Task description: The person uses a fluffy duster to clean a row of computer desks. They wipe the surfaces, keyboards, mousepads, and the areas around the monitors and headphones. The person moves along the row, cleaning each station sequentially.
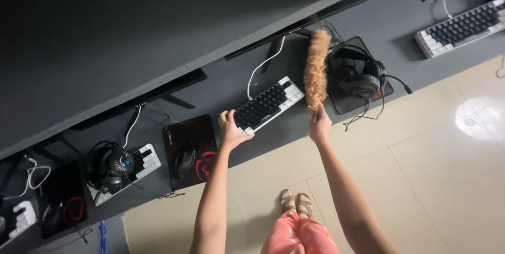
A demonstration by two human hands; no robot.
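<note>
The left hand grips the near left corner of a compact black-and-white keyboard, thumb and fingers clamped on its edge, and the keyboard lies at an angle on the long dark desk, its white cable running up toward the foot of a monitor. The right hand is closed in a fist around the handle of a fluffy orange-brown duster, which points away from the person and lies just beside the right end of the keyboard, its head reaching up toward the monitor's lower edge. Just right of the duster, a black headset rests on a dark mouse pad. Left of the held keyboard, a black mouse sits on a black-and-red mouse pad, and farther left another headset lies on top of a second black-and-white keyboard. A third keyboard sits well apart at the far right of the desk. Below, the person stands in sandals on pale floor tiles, wearing pink patterned clothing.
</note>
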